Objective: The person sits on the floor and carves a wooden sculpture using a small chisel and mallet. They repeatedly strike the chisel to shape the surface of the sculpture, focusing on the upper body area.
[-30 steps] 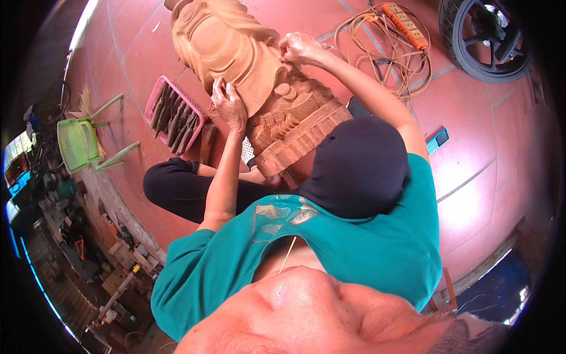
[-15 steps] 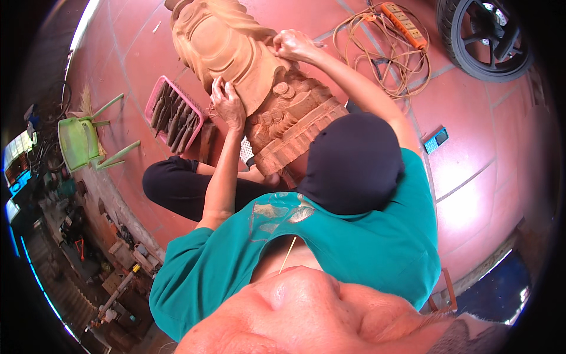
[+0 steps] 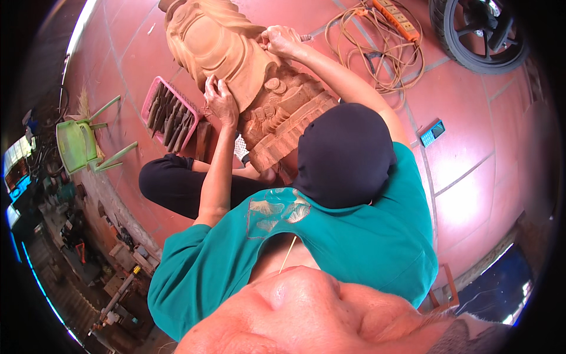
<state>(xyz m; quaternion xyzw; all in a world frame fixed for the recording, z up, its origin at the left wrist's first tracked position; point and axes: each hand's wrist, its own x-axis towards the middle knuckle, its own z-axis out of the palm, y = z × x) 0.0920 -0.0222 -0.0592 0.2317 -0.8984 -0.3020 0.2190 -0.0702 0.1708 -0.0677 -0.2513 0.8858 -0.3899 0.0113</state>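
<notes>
A large carved wooden statue (image 3: 221,47) lies across the floor in front of me, a round belly and draped folds at its upper part. Its tiered base (image 3: 283,121), with carved round shapes, points toward my legs. My left hand (image 3: 220,103) rests on the statue's left edge with fingers spread, holding nothing. At the opposite edge, my right hand (image 3: 280,41) is closed around a thin tool, with only its end (image 3: 305,38) sticking out past the hand. The tool's working tip is hidden, so its exact kind does not show.
A pink basket (image 3: 197,118) of wood-handled carving tools stands left of the statue. Farther left is a green plastic chair (image 3: 76,144). To the right lie an orange power strip (image 3: 396,20), its coiled cord (image 3: 377,65), a phone (image 3: 433,134) and a wheel (image 3: 480,35).
The whole view has shifted slightly. My right hand has turned a little at the statue's edge, showing more of the tool's end. My left hand stays on the wood.
</notes>
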